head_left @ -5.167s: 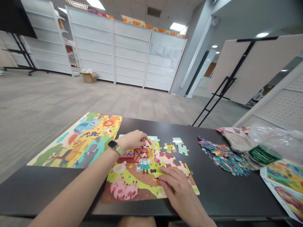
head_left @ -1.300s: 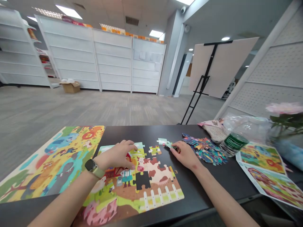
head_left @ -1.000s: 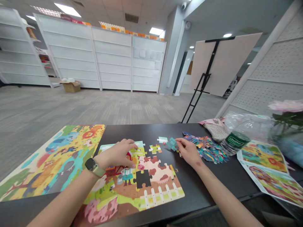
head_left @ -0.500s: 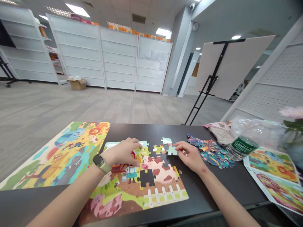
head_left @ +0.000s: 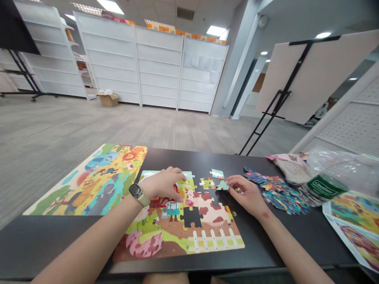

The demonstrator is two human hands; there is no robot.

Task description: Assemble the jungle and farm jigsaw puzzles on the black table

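Note:
A farm jigsaw puzzle (head_left: 166,240) with a cow, a pig and a white fence lies partly assembled on the dark table, with a gap below the cow's head. My left hand (head_left: 162,183), wearing a watch, is over its upper left part, thumb and fingers apart, holding nothing. It hides some of the picture beneath. Right of the puzzle, my right hand (head_left: 244,193) pinches a pale blue-green puzzle piece (head_left: 222,185) at its right edge, low over the table. Close by lie another pale piece (head_left: 217,173) and a yellow-green piece (head_left: 207,183).
A finished animal puzzle (head_left: 89,185) lies on the left. Several dark, colourful pieces (head_left: 281,193) are heaped to the right, beside a green-labelled plastic bottle (head_left: 322,187). Printed picture sheets (head_left: 352,221) sit at the right edge. An easel (head_left: 284,94) stands beyond the table.
The camera view has turned a little, so the scene sits farther right in the picture. Both hands keep nearly the same places over the table, the right still pinching the pale piece.

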